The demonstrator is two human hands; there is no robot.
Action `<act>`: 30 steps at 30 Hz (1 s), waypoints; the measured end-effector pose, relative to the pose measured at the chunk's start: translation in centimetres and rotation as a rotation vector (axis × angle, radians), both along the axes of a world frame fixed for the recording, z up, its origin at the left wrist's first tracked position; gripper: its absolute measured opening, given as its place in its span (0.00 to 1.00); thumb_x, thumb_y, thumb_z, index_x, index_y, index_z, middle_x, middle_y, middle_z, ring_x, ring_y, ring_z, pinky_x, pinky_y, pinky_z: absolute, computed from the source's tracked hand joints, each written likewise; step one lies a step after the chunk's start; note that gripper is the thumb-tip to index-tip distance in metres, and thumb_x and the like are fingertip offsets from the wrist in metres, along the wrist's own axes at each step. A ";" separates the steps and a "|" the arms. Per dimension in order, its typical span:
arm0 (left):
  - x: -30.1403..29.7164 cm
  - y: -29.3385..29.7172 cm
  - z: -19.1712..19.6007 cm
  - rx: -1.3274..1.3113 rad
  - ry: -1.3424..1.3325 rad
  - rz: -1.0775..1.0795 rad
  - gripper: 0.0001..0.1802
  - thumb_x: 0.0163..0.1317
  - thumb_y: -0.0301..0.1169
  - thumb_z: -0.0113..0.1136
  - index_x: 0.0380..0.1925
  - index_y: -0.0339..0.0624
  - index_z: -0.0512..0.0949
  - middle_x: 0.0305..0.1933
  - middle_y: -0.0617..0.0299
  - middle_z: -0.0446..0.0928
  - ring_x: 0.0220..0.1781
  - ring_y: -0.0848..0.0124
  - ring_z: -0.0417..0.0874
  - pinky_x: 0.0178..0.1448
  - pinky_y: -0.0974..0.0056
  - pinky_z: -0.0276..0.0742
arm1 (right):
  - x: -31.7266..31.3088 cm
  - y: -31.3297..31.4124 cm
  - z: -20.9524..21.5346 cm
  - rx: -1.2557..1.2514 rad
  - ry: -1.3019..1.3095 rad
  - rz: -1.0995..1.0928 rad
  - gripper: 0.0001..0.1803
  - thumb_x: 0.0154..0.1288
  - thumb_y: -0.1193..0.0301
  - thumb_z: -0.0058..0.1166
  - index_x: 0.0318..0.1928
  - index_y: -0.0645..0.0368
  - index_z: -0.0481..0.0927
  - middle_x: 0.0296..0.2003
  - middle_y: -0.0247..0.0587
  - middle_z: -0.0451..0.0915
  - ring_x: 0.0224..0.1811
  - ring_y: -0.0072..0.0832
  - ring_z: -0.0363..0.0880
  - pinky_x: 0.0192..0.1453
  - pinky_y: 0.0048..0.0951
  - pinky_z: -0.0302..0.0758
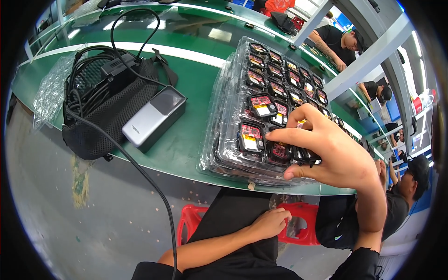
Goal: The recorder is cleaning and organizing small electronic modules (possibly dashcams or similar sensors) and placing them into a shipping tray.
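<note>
A stack of clear plastic trays (219,140) stands on the green table, its top tray filled with rows of small black-framed electronic devices (252,137) showing red circuitry and white-and-yellow labels. Over the near right part of that tray is my right hand (333,144), closed around one small black device (305,156) tipped on its side between thumb and fingers. Its index finger stretches toward a neighbouring device, and the hand hides part of the rows. My left hand (271,224) lies on my lap with its fingers curled in, and nothing shows in it.
Left of the trays sit a grey power bank (154,116) and a black mesh bag (109,112) with cables. One cable (149,179) hangs over the table edge. Bubble wrap (52,88) lies far left. A co-worker (406,186) sits close on the right, beside a red stool (303,224).
</note>
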State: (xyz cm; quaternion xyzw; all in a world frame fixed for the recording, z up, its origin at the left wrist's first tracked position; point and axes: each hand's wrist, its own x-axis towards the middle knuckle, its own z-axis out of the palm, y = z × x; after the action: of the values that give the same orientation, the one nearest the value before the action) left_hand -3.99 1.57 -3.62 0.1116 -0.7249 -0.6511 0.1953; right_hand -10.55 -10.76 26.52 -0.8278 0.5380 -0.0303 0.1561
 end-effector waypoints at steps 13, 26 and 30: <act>0.0 0.0 -0.2 -0.017 -0.015 -0.003 0.12 0.64 0.24 0.52 0.47 0.37 0.78 0.48 0.49 0.80 0.53 0.48 0.81 0.57 0.50 0.77 | -3.0 1.5 -0.8 -0.212 -0.085 -0.071 0.26 0.55 0.58 0.74 0.51 0.55 0.80 0.46 0.44 0.75 0.48 0.46 0.79 0.51 0.40 0.77; 0.1 -0.2 0.3 -0.002 -0.042 -0.018 0.13 0.65 0.25 0.52 0.48 0.39 0.78 0.48 0.49 0.80 0.54 0.48 0.80 0.58 0.49 0.76 | -4.2 2.3 -2.1 -0.092 -0.116 -0.012 0.30 0.56 0.62 0.74 0.58 0.54 0.80 0.53 0.47 0.71 0.56 0.46 0.76 0.62 0.41 0.75; 0.2 -0.3 0.6 0.001 -0.062 -0.025 0.13 0.65 0.26 0.52 0.48 0.39 0.78 0.47 0.49 0.80 0.54 0.48 0.80 0.58 0.49 0.76 | -4.3 2.6 -2.2 -0.105 -0.103 0.020 0.28 0.59 0.62 0.72 0.60 0.54 0.80 0.54 0.48 0.71 0.56 0.47 0.76 0.60 0.42 0.76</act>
State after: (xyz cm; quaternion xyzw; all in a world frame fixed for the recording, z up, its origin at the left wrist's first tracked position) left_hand -3.80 1.28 -3.00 0.1228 -0.7317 -0.6500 0.1646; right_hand -14.90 -8.12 24.31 -0.8374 0.5189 -0.0993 0.1402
